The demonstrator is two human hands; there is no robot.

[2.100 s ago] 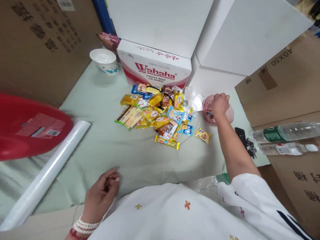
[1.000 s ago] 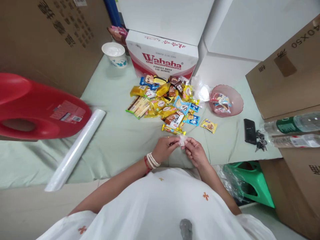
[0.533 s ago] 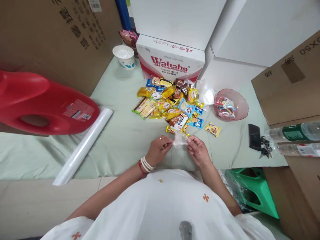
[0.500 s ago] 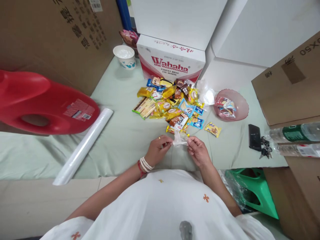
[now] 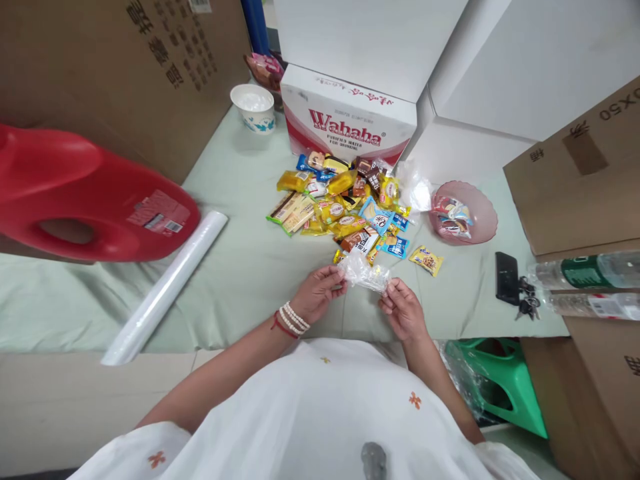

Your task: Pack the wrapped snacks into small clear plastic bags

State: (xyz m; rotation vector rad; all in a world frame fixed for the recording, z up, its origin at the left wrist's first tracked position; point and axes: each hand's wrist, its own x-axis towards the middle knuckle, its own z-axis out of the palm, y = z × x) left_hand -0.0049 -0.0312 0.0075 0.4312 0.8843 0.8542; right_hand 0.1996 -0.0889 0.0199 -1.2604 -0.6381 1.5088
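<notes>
A crumpled clear plastic bag (image 5: pixel 367 272) is stretched between my two hands, low over the front of the table. Its left end is pinched in the fingers of my left hand (image 5: pixel 319 288), which wears a beaded bracelet. My right hand (image 5: pixel 403 308) grips the other end between thumb and fingers. Just beyond the bag lies a heap of wrapped snacks (image 5: pixel 345 221) in yellow, blue and brown packets. One small yellow packet (image 5: pixel 426 260) rests apart at the heap's right. A pink translucent bowl (image 5: pixel 484 213) behind it holds a few wrapped packets.
Behind the heap stand a Wahaba-style water carton (image 5: pixel 350 127) and a paper cup (image 5: pixel 254 110). A red jug (image 5: pixel 100 180) and a plastic roll (image 5: pixel 165 290) lie left. At right are a black phone (image 5: pixel 507 277), keys (image 5: pixel 528 299), bottles (image 5: pixel 583 272) and a cardboard box (image 5: pixel 575 173).
My hands have drawn apart a little, and the plastic bag between them is spread wider. The view has shifted slightly.
</notes>
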